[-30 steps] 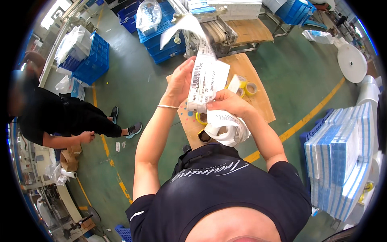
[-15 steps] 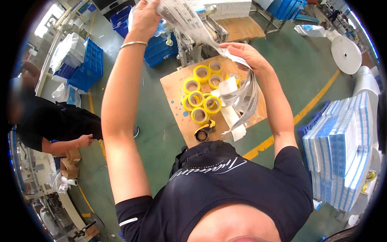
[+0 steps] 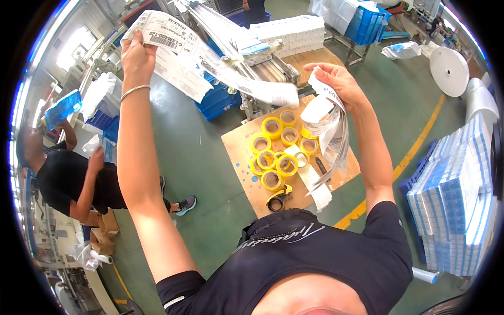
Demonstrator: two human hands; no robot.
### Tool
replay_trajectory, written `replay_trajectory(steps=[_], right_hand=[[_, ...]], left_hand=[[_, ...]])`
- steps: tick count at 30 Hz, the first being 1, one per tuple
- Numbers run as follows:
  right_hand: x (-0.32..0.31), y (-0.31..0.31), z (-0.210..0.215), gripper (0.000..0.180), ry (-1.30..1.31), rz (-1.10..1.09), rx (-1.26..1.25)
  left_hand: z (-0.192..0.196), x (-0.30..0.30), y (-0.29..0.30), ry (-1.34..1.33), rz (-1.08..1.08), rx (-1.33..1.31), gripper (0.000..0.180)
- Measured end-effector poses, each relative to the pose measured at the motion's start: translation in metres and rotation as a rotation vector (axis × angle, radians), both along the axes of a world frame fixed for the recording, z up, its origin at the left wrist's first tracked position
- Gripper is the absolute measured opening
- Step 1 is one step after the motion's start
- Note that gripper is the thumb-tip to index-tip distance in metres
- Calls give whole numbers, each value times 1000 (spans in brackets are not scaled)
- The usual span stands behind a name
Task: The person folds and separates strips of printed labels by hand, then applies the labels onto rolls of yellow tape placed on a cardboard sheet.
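My left hand (image 3: 139, 58), raised at the upper left, pinches one end of a long strip of printed white labels (image 3: 197, 52). The strip curls across to the right, and its other end hangs near my right hand, apart from it. A second part of the strip droops below my left hand. My right hand (image 3: 338, 86) grips a bunch of label strips (image 3: 336, 139), which trails down over the cardboard-topped table (image 3: 244, 184). Several yellow tape rolls (image 3: 272, 127) lie on that table, with a yellow and black tape dispenser (image 3: 279, 199) at its near edge.
Beyond the table stand a metal-framed machine (image 3: 252, 60) and a stack of white boxes (image 3: 289, 37). A blue crate (image 3: 215, 100) sits left of it. At right are blue-and-white stacked packs (image 3: 451, 199). Another person (image 3: 73, 173) stands at left, holding a blue package (image 3: 64, 109).
My left hand has moved left and down, drawing the label strip out; its far end now hangs free of my right hand. The person at left has raised a blue package.
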State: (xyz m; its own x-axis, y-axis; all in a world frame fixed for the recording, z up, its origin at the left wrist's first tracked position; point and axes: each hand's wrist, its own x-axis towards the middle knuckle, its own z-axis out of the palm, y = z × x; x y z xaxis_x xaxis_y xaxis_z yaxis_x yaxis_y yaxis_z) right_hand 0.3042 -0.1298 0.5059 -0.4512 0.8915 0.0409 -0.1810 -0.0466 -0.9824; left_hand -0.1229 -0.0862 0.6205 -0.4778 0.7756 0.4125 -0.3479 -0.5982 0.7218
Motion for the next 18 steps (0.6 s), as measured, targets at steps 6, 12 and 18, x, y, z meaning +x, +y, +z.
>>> replay_trajectory(steps=[6, 12, 18], right_hand=[[-36, -10, 35, 40, 63, -15, 238], [-67, -19, 64, 40, 108, 59, 306], [-124, -38, 72, 32, 86, 123, 381]], left_hand=[[9, -31, -23, 111, -61, 3, 19], [8, -26, -57, 150, -118, -9, 17], [-30, 32, -104, 158, -320, -53, 24]])
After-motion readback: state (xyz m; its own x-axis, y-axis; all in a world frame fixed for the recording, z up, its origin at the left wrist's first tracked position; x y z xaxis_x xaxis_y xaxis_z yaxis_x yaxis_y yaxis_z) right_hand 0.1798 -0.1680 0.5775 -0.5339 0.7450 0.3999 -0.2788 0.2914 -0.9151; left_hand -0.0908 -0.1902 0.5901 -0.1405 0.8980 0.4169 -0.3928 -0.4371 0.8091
